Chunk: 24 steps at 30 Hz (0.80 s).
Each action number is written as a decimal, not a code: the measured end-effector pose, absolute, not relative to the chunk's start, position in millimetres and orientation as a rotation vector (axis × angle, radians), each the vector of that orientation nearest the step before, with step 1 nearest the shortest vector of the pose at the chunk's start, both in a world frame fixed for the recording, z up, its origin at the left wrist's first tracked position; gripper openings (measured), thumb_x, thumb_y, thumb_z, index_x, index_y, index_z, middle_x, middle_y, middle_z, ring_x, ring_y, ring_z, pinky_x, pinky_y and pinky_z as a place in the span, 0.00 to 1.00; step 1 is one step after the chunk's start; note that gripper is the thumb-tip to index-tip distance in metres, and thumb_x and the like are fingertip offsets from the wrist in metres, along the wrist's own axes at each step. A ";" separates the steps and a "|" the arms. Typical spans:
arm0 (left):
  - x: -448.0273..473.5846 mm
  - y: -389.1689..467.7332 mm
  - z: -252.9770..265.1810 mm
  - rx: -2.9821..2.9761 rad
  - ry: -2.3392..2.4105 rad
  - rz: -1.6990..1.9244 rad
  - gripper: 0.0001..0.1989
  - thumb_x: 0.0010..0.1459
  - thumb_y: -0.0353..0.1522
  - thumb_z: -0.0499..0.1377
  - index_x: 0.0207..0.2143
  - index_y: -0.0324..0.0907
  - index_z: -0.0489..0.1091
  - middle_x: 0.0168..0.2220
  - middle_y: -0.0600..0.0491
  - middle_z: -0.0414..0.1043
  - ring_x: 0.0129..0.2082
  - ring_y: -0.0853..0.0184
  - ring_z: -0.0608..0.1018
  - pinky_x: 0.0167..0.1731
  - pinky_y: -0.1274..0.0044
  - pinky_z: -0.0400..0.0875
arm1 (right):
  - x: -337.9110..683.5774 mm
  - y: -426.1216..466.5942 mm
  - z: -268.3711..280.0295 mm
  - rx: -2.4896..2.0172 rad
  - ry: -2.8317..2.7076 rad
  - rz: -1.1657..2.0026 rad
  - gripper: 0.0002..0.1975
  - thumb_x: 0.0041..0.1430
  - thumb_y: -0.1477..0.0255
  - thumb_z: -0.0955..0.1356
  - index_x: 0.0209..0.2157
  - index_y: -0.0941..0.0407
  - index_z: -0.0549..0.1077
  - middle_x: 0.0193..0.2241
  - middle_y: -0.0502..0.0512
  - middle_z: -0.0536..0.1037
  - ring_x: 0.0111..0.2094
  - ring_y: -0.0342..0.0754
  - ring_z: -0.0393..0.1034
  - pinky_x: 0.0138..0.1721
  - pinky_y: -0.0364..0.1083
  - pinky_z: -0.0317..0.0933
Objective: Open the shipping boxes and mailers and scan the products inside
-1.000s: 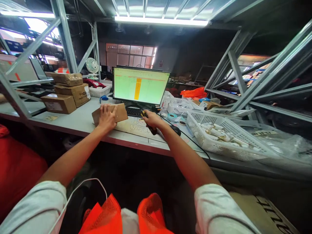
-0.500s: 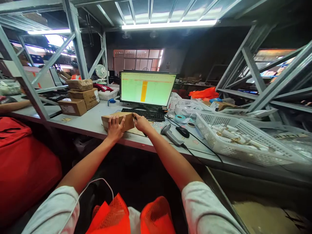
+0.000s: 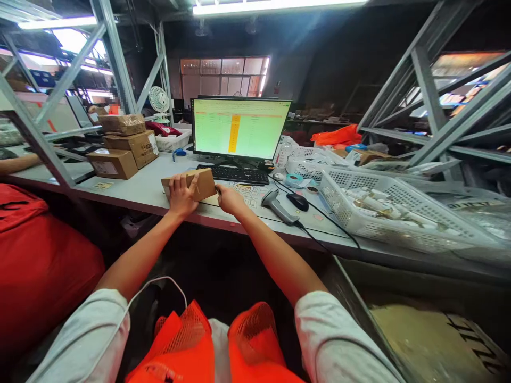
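A small brown cardboard box (image 3: 206, 184) is tilted at the front of the desk (image 3: 147, 186), before the keyboard. My left hand (image 3: 182, 196) is closed on it, with the fingers spread across its near side and top. Beside the box's right end is my right hand (image 3: 230, 201), a fist around a slim dark tool (image 3: 217, 189) like a box cutter. Only its tip shows, close to the box's edge; whether it touches the cardboard I cannot tell.
Behind the box stand a keyboard (image 3: 235, 174) and a monitor (image 3: 255, 127). A barcode scanner (image 3: 279, 207) and a mouse (image 3: 297, 201) lie to the right, near a white basket (image 3: 339, 213). Stacked cartons (image 3: 114, 162) are at left, by a metal post (image 3: 114, 53).
My right hand has drawn slightly down from the box's upper right corner, and the tool shows less. The left hand still holds the box. The whole view has tipped downward.
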<state>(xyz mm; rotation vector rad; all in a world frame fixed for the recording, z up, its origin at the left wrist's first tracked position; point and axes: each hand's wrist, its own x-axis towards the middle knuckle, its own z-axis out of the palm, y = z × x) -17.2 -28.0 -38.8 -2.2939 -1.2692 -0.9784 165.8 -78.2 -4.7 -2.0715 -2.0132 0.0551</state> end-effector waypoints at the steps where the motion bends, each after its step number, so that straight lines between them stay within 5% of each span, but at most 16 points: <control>1: -18.6 -27.2 -37.5 -2.280 -1.252 -0.990 0.44 0.51 0.34 0.66 0.71 0.41 0.57 0.64 0.33 0.56 0.65 0.39 0.58 0.66 0.50 0.45 | 167.4 -79.7 0.2 -2.064 -2.028 0.066 0.27 0.67 0.74 0.59 0.65 0.51 0.64 0.54 0.62 0.77 0.52 0.60 0.74 0.49 0.53 0.65; 8: -43.4 -29.8 -35.5 -2.140 -1.220 -1.337 0.50 0.45 0.44 0.73 0.68 0.41 0.60 0.61 0.33 0.57 0.62 0.39 0.62 0.63 0.51 0.53 | 204.2 -101.1 68.3 -1.943 -2.188 -0.019 0.24 0.68 0.69 0.62 0.63 0.45 0.69 0.53 0.59 0.79 0.48 0.58 0.75 0.43 0.49 0.64; 13: -55.0 -46.7 -47.6 -2.392 -0.982 -1.418 0.59 0.41 0.41 0.75 0.71 0.45 0.51 0.63 0.37 0.55 0.63 0.44 0.63 0.65 0.55 0.56 | 220.0 -118.8 109.0 -1.713 -2.299 -0.382 0.25 0.65 0.78 0.63 0.61 0.49 0.70 0.53 0.58 0.78 0.48 0.54 0.73 0.41 0.46 0.58; 24: -61.9 -57.3 -58.0 -2.541 -0.999 -1.596 0.63 0.40 0.41 0.77 0.73 0.51 0.46 0.64 0.42 0.51 0.65 0.46 0.61 0.65 0.54 0.58 | 198.9 -125.0 83.9 -1.110 -2.577 -0.431 0.21 0.66 0.81 0.62 0.56 0.54 0.73 0.48 0.58 0.79 0.46 0.50 0.71 0.43 0.46 0.52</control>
